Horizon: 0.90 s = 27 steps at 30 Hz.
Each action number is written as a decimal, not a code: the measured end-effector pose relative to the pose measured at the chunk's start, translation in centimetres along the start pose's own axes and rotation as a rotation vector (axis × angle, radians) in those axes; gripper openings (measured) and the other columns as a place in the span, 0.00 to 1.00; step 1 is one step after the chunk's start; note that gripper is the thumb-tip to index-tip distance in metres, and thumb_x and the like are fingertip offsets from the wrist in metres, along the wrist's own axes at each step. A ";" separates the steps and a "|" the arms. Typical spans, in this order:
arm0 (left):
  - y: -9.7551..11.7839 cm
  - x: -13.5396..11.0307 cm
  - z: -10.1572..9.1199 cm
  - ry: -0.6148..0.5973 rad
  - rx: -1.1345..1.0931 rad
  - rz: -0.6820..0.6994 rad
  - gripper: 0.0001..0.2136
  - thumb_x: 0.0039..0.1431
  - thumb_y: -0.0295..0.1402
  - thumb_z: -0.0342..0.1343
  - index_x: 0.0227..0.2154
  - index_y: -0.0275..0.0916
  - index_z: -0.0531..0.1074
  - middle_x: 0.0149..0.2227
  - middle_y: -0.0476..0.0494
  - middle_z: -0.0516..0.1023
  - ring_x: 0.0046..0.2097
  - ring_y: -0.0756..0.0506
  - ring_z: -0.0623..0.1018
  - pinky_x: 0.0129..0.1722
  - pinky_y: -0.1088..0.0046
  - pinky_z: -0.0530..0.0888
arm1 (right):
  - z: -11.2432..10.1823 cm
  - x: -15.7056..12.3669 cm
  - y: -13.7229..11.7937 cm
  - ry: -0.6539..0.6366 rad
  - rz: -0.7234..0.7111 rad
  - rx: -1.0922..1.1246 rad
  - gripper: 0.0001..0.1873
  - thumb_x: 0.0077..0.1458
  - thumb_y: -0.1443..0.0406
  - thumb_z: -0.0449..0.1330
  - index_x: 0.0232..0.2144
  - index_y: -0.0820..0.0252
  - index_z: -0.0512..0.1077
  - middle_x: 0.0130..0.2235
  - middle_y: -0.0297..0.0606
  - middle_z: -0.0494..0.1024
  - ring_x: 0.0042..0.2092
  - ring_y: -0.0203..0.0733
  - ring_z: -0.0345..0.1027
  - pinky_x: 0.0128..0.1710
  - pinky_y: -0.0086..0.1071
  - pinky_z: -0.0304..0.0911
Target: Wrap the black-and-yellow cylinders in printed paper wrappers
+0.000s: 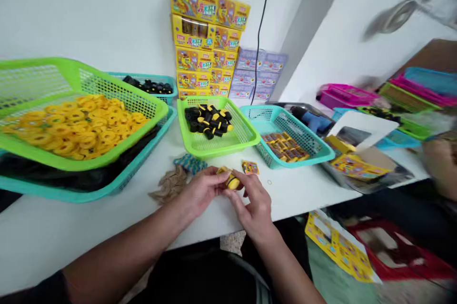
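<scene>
Over the table's front edge, my left hand is closed, pinching a small yellow printed sleeve. My right hand is closed on a small black cylinder with a yellow end, held against the sleeve. The fingers hide part of both pieces. Just beyond my right hand lies a small yellow printed packet. Behind the hands, a green basket holds several similar black cylinders with yellow ends. To its right, a teal basket holds rows of yellow-and-brown printed pieces.
A large green basket of yellow rings rests on a teal basket at left. A brown cloth and blue patterned cloth lie near my left hand. Yellow boxes stand stacked behind. Another person's arm is at right.
</scene>
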<state>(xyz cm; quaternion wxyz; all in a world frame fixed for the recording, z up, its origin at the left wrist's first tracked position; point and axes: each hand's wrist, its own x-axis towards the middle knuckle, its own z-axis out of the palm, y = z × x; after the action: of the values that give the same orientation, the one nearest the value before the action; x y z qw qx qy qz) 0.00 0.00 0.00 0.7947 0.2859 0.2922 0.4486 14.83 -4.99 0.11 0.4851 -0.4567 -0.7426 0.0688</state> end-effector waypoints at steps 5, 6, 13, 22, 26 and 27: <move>0.3 -0.3 0.5 0.029 -0.111 -0.087 0.07 0.46 0.28 0.67 0.30 0.31 0.79 0.31 0.42 0.79 0.32 0.48 0.77 0.32 0.74 0.72 | 0.5 -0.2 0.8 0.031 -0.135 -0.145 0.21 0.59 0.68 0.61 0.55 0.59 0.67 0.39 0.44 0.74 0.38 0.44 0.69 0.37 0.39 0.71; 0.3 -0.4 0.5 0.051 -0.135 -0.099 0.06 0.47 0.29 0.67 0.29 0.32 0.79 0.31 0.43 0.79 0.30 0.49 0.76 0.31 0.75 0.72 | 0.5 -0.3 0.8 0.026 -0.171 -0.174 0.23 0.59 0.68 0.60 0.56 0.59 0.66 0.40 0.45 0.74 0.39 0.45 0.70 0.38 0.40 0.70; 0.3 -0.4 0.5 0.004 -0.165 -0.146 0.04 0.55 0.27 0.60 0.33 0.31 0.78 0.33 0.40 0.80 0.33 0.48 0.78 0.36 0.73 0.74 | 0.5 -0.4 0.9 0.058 -0.042 -0.008 0.18 0.60 0.67 0.60 0.53 0.57 0.70 0.39 0.42 0.75 0.38 0.42 0.71 0.36 0.36 0.72; 0.3 -0.5 0.8 0.078 -0.105 -0.135 0.04 0.55 0.29 0.62 0.30 0.31 0.78 0.31 0.42 0.78 0.29 0.50 0.76 0.33 0.73 0.75 | 1.1 -0.2 1.4 0.075 -0.071 0.022 0.17 0.60 0.68 0.61 0.52 0.55 0.72 0.36 0.40 0.76 0.37 0.41 0.71 0.36 0.35 0.71; 0.3 -0.6 0.8 0.085 -0.073 -0.145 0.05 0.54 0.29 0.63 0.32 0.32 0.78 0.31 0.42 0.79 0.30 0.49 0.76 0.34 0.71 0.75 | 0.7 0.1 1.5 0.096 -0.213 -0.072 0.20 0.59 0.72 0.61 0.53 0.56 0.71 0.36 0.41 0.77 0.36 0.42 0.70 0.35 0.37 0.69; 0.3 -0.6 0.8 0.083 -0.071 -0.157 0.06 0.54 0.30 0.63 0.33 0.32 0.78 0.31 0.42 0.79 0.30 0.49 0.76 0.34 0.71 0.75 | 0.5 0.1 1.6 0.089 -0.256 -0.123 0.21 0.59 0.73 0.60 0.54 0.57 0.70 0.37 0.42 0.78 0.37 0.43 0.70 0.35 0.37 0.68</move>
<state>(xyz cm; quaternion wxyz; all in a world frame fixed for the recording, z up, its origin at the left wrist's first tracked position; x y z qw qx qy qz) 0.18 -0.56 0.87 0.8241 0.2151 0.3305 0.4066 15.36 -3.80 -0.94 0.4933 -0.3900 -0.7752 -0.0597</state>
